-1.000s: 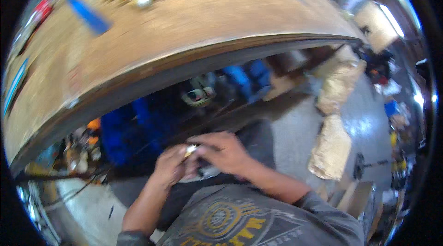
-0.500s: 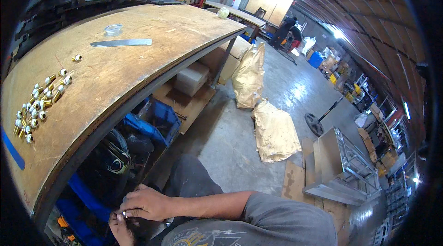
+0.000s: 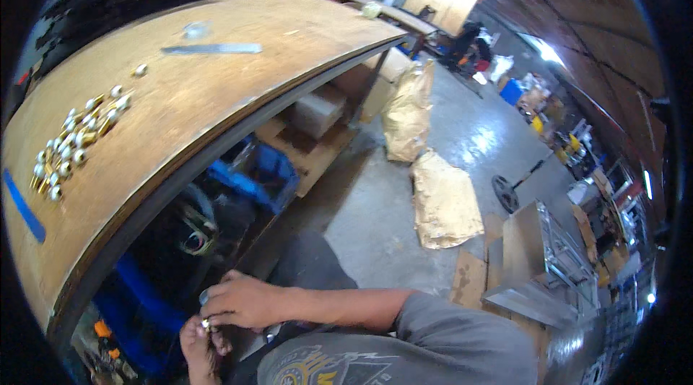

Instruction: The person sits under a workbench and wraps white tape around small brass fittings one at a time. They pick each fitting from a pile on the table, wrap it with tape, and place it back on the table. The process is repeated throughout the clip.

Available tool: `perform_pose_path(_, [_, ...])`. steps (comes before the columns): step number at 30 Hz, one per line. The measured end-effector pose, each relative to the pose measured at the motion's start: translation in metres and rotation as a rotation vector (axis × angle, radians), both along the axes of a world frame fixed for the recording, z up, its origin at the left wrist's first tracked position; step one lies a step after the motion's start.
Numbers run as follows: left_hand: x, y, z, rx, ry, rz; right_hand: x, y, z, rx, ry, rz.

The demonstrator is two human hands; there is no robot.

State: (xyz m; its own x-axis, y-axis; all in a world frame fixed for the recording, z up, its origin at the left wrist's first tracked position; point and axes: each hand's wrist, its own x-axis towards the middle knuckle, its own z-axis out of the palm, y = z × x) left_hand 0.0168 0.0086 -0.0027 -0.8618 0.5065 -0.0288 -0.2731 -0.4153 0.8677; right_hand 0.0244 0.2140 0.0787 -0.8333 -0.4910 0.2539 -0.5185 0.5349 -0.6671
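Observation:
My right hand and my left hand meet in my lap at the lower left, below the table's edge. Between their fingertips they pinch a small brass and silver fitting. The right forearm comes in from the right out of a grey sleeve. The left hand rises from the lower edge and only its fingers and part of its back show. A pile of several similar brass fittings lies on the wooden table, well above and left of the hands.
A metal ruler and a strip of blue tape lie on the table. Blue bins and boxes sit under it. Two tan sacks lie on the concrete floor, and a metal frame stands at the right.
The view has swung toward the right, so the table and workshop floor now fill the picture. My hands have stayed together on the fitting and now sit at the lower left.

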Motion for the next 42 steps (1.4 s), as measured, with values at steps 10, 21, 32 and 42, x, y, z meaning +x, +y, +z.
perform_pose_path(10, [-0.005, -0.006, -0.003, 0.223, -0.251, -0.365, 0.009, -0.011, -0.003, -0.062, -0.072, -0.076])
perform_pose_path(21, [0.003, 0.001, 0.005, -0.049, 0.131, -0.043, 0.009, -0.011, -0.002, 0.020, 0.001, -0.153])
perform_pose_path(32, [-0.002, -0.004, 0.008, 0.302, -0.191, -0.388, 0.010, -0.009, -0.010, -0.024, 0.103, -0.083])
perform_pose_path(42, [-0.005, -0.005, 0.004, 0.098, -0.108, -0.279, 0.009, -0.017, -0.009, -0.171, 0.058, -0.112])
